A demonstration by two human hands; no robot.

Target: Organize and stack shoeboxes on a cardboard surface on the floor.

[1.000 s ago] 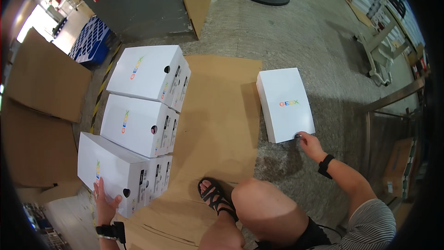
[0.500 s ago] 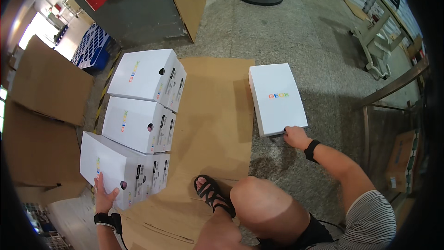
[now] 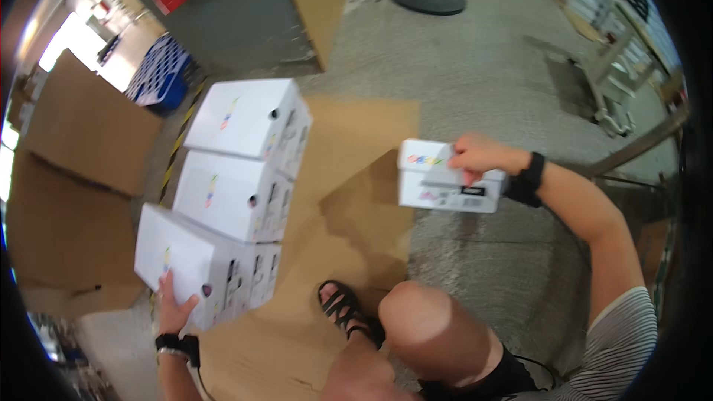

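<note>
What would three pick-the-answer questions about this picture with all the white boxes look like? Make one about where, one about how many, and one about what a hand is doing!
1. Where is the left hand?
A. On the nearest stacked box
B. On the sandal
C. On the blue crate

2. How many white boxes can you see altogether?
A. Two
B. Four
C. Six

3. What is happening with the lone box?
A. It lies flat on the floor
B. The right hand holds it up off the floor
C. It sits on the stack

Answers:
1 A: the left hand rests against the near end of the nearest box.
2 B: three lie in a row on the cardboard sheet, one is apart.
3 B: fingers grip its top edge, and it casts a shadow below.
</note>
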